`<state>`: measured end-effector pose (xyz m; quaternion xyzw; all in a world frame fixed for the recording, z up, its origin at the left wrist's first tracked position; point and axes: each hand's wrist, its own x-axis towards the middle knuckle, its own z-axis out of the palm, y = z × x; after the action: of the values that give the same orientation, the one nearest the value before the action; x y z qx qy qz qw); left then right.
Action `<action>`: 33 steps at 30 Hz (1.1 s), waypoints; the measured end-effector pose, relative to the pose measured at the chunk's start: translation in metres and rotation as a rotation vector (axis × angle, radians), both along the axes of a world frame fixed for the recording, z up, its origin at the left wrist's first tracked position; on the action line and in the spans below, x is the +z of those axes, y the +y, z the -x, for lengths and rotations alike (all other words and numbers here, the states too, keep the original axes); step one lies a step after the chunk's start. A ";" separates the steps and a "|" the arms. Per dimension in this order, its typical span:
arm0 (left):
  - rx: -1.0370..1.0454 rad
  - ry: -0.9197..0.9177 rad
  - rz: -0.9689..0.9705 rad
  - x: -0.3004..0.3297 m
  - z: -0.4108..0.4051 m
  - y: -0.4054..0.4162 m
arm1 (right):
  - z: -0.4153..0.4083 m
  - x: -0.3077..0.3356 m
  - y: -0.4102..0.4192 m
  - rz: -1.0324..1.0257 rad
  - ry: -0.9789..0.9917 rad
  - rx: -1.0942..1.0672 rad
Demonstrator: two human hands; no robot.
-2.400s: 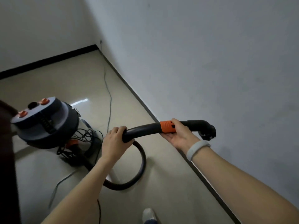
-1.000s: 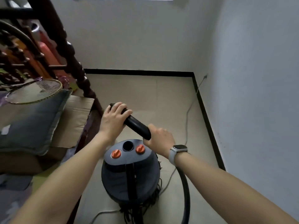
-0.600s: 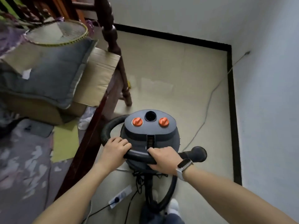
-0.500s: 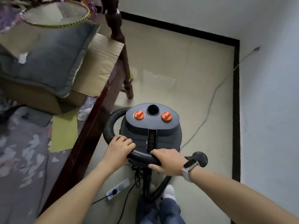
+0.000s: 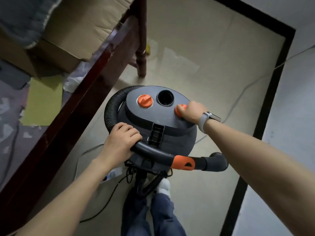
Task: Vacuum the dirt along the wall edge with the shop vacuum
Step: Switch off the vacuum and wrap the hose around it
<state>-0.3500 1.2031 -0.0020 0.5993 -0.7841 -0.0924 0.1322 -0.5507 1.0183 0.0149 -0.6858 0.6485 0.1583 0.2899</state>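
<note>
The grey shop vacuum (image 5: 158, 126) stands on the floor right in front of me, seen from above, with two orange knobs and a round black port on its lid. My left hand (image 5: 121, 138) grips the black hose handle (image 5: 153, 151), which runs across the vacuum's near side to an orange collar (image 5: 184, 164) and a black nozzle end (image 5: 217, 161). My right hand (image 5: 191, 112) pinches the right orange knob (image 5: 179, 109). The ribbed hose (image 5: 111, 108) loops round the vacuum's left side.
A dark wooden bed frame (image 5: 88, 77) with a turned leg (image 5: 141, 48) stands close on the left, carrying a cardboard box (image 5: 68, 40). The white wall (image 5: 289, 116) with black skirting (image 5: 265, 103) runs along the right. Cables (image 5: 238, 97) cross the tiled floor. My legs and a shoe (image 5: 163, 186) are below.
My right hand has left the hose handle and moved forward onto the right orange knob. The left hand keeps its grip on the handle. The view has tilted further down.
</note>
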 end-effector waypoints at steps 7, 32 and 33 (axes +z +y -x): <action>-0.006 0.062 -0.147 0.007 -0.001 -0.012 | 0.001 -0.007 0.001 0.042 0.023 0.130; 0.023 0.183 -0.115 -0.012 -0.023 0.016 | -0.136 0.001 0.007 0.057 0.202 0.332; 0.023 0.188 -0.116 -0.011 -0.024 0.016 | -0.135 -0.001 0.009 0.053 0.195 0.347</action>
<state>-0.3263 1.2191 -0.0135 0.6035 -0.7547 -0.1921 0.1712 -0.4161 1.0271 0.0135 -0.7760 0.5496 0.2544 0.1761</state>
